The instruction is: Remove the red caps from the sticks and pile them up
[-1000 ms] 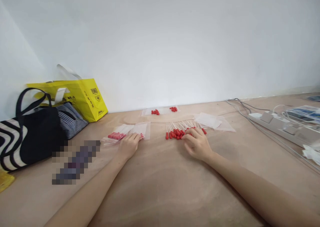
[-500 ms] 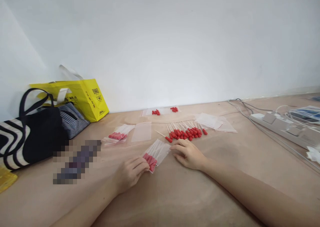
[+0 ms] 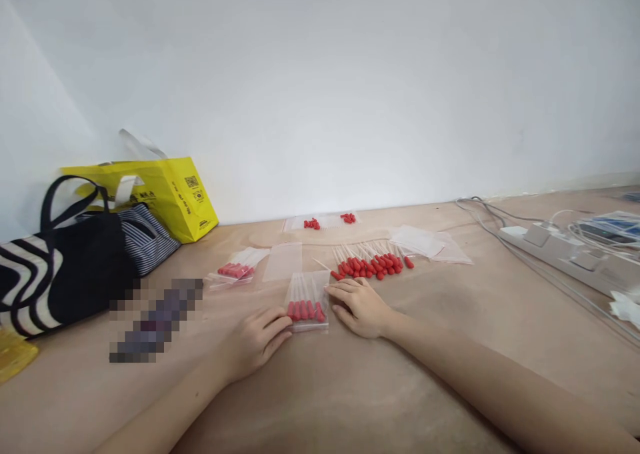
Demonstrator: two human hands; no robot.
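Plastic bag (image 3: 307,302); near-left corner hidden by left fingers (image 3: 277,322).

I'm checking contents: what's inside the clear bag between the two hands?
Red-headed sticks show through the clear bag. The left hand covers a bit of its left edge, hiding that bit.

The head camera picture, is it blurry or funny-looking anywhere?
Head view: chunky squares hide a dark thing left of the left hand; head view: the wall is greyer toward the top; head view: red tips in the near clear bag look fairly sharp.
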